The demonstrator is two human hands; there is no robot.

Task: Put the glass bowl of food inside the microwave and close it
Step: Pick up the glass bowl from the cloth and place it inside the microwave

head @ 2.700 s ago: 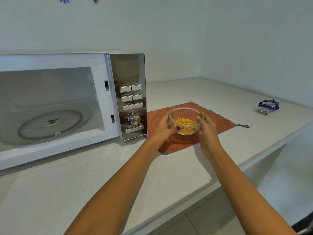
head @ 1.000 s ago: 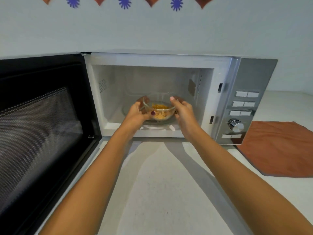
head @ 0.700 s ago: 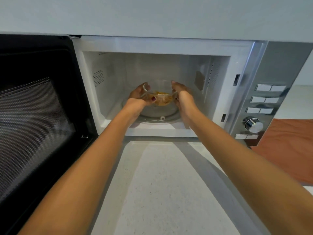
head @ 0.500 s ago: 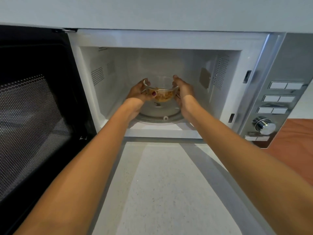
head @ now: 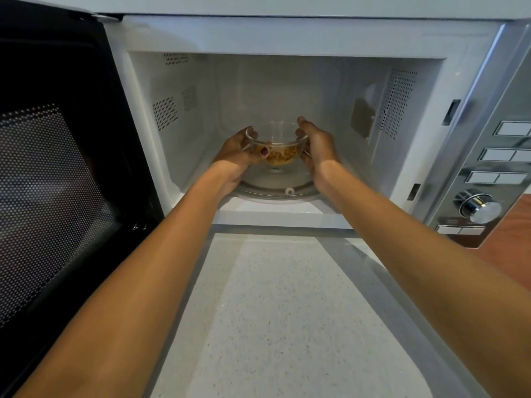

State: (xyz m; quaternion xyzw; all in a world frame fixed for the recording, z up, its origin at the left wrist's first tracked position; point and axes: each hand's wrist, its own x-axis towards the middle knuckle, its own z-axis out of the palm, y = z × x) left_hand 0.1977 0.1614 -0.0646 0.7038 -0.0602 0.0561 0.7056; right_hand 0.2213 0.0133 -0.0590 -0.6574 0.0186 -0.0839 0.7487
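Two hands, left (head: 240,149) and right (head: 317,145), clasping glass bowl (head: 275,146) over turntable (head: 277,186): lower centred, release gently, then swing door (head: 57,168) closed.

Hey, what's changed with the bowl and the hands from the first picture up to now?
The glass bowl left the orange cloth on the counter and went into the microwave, where it now sits low over the turntable; whether it touches is unclear. The left hand and right hand carried it in. Unchanged: both hands grip its sides, and the door is open.
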